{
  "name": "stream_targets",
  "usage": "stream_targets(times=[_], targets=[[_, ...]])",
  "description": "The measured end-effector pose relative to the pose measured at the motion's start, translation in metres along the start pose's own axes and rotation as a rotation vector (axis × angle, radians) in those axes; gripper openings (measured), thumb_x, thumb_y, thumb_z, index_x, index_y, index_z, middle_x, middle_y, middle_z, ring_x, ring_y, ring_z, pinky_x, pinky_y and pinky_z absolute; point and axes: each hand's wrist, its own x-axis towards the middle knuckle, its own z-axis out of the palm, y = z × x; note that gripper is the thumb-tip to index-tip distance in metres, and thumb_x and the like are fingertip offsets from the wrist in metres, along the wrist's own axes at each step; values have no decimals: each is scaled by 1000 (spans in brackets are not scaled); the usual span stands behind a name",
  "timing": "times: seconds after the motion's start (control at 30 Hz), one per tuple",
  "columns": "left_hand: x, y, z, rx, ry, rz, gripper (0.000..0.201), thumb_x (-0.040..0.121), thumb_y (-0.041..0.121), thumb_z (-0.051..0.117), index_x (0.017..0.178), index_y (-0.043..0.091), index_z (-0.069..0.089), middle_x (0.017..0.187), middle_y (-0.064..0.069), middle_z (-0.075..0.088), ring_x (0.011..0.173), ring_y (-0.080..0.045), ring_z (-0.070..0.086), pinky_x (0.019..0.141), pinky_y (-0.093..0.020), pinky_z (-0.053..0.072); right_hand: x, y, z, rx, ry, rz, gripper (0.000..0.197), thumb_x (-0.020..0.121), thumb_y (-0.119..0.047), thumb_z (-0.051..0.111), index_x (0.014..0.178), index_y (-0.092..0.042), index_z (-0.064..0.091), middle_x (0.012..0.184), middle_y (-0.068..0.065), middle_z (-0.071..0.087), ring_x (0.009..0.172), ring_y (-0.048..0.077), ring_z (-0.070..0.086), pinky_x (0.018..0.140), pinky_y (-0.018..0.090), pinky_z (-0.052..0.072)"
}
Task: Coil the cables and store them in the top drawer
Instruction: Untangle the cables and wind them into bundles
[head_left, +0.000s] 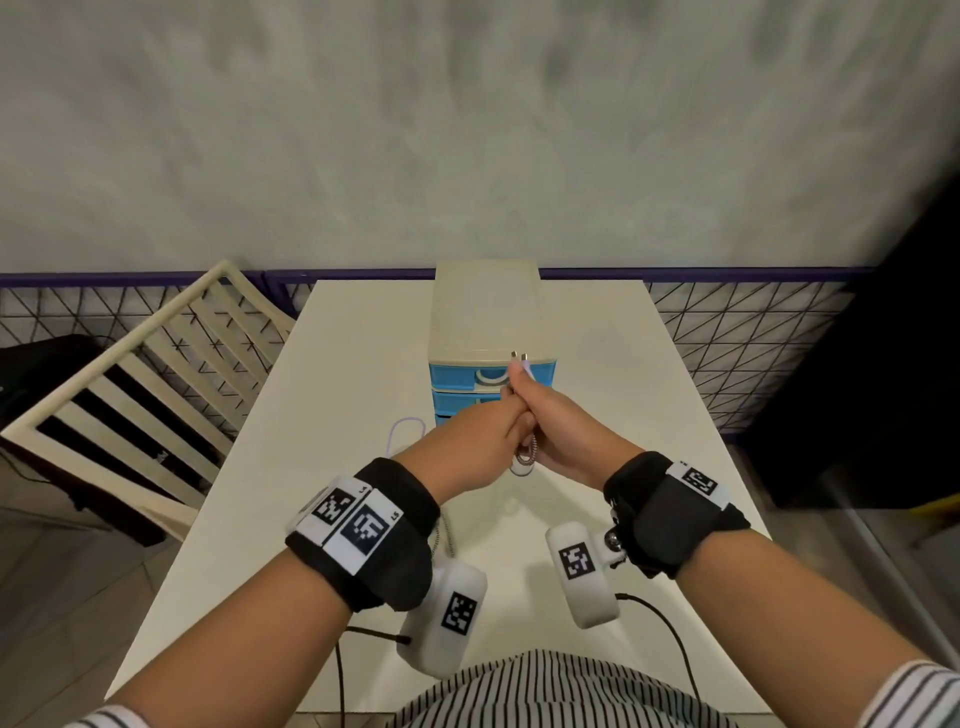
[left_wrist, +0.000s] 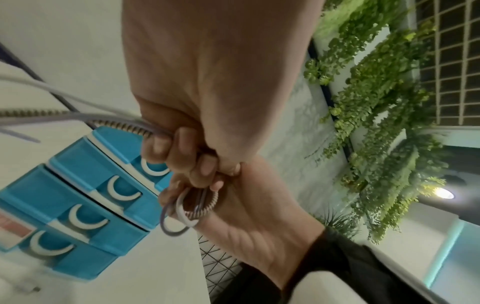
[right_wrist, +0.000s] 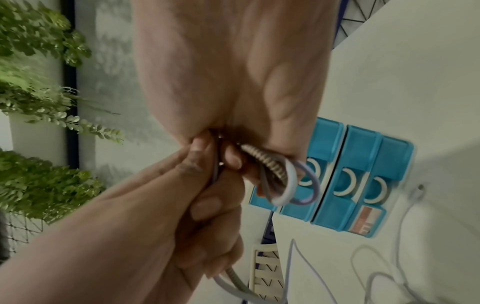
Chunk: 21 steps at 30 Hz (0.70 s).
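Nearest the body, both wrists carry black straps with white camera pods, and thin black leads trail off them toward the striped shirt. Just beyond, over the middle of the white surface (head_left: 597, 332), the left hand (head_left: 467, 457) and the right hand (head_left: 561, 431) meet, touching each other. Both have their fingers (left_wrist: 200, 170) curled tight around a bundle of cables (head_left: 524, 457): a braided striped cable, a grey one and a pale lilac one, folded together into short loops that poke out below the fists, while two metal plug ends (head_left: 519, 356) stick up above the right hand. Loose tails of the same bundle run out of the left fist and hang down toward the surface, so the coiling looks only partly done. A further white cable (right_wrist: 405, 236) lies slack on the surface near the foot of the drawer unit, still to be gathered. Behind the hands stands the small blue drawer unit (head_left: 488, 332) with a cream top; its top drawer (head_left: 452, 376) appears closed, with no cable in it yet. The likely trouble from here: the springy braided cable could push the loops open if either grip slackens, and one hand must let go to pull the drawer, leaving the other to pinch everything alone. The dangling tails could also snag on the wrist pods or drag the slack cable off the surface.
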Motion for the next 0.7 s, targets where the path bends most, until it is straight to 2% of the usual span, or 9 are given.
stream_targets(times=[0.03, 0.1, 0.17, 0.23, 0.33, 0.5, 0.6, 0.67, 0.7], targets=[[-1, -1, 1, -25, 6, 17, 33, 101, 27, 28, 126, 12, 46, 107, -12, 64, 91, -26, 60, 85, -40, 49, -1, -2, -1, 15, 47, -4, 46, 99, -53, 33, 81, -16, 52, 57, -5, 59, 52, 4, 56, 52, 15, 44], [-3, -1, 4, -113, -29, 27, 32, 101, 30, 28, 105, 11, 54, 91, -9, 63, 79, -20, 58, 81, -36, 49, 2, -6, -6, 46, 139, -55, 47, 94, -61, 33, 78, -19, 44, 58, -6, 39, 47, 7, 40, 47, 20, 35], [-7, 0, 11, -249, -106, -18, 35, 101, 32, 28, 84, 18, 55, 69, 1, 52, 62, -11, 48, 68, -28, 44, 7, -8, -10, 142, 187, -117, 46, 94, -61, 33, 77, -19, 41, 62, -4, 31, 50, 9, 35, 54, 23, 37], [-9, 2, 19, -365, -166, -65, 39, 101, 33, 29, 74, 22, 54, 61, 4, 44, 55, -11, 40, 59, -25, 39, 10, -10, -9, 265, 197, -141, 45, 94, -60, 34, 76, -19, 40, 61, -4, 29, 51, 9, 34, 59, 25, 42], [-8, 0, 24, -431, -194, -93, 40, 101, 34, 32, 70, 19, 53, 59, 4, 42, 52, -11, 37, 54, -24, 36, 11, -9, -4, 397, 177, -176, 45, 94, -58, 38, 74, -18, 42, 58, -5, 28, 46, 8, 33, 49, 23, 44], [-16, -16, 13, -462, -196, -89, 43, 99, 41, 36, 63, 21, 51, 58, 6, 42, 51, -8, 35, 52, -20, 33, 11, -15, -12, 507, 203, -179, 44, 96, -53, 40, 72, -17, 44, 53, -7, 28, 38, 4, 27, 34, 16, 30], [-23, -31, 3, -353, -157, -30, 32, 97, 36, 43, 71, 22, 57, 70, 0, 50, 64, -12, 45, 63, -22, 39, 9, -20, -17, 395, 232, -144, 41, 99, -48, 40, 70, -18, 42, 50, -8, 28, 36, 3, 25, 29, 14, 24], [-24, -37, -1, -263, -71, 20, 24, 93, 35, 52, 78, 21, 65, 80, -9, 61, 73, -24, 53, 69, -31, 43, 7, -19, -16, 267, 234, -93, 40, 100, -45, 41, 69, -19, 42, 50, -8, 29, 36, 3, 26, 29, 14, 23], [-23, -36, -2, -235, -2, 31, 20, 90, 34, 58, 80, 19, 67, 82, -8, 65, 75, -23, 56, 69, -33, 44, 6, -18, -15, 201, 223, -66, 39, 100, -45, 41, 70, -19, 43, 50, -8, 30, 36, 3, 26, 29, 14, 24]])
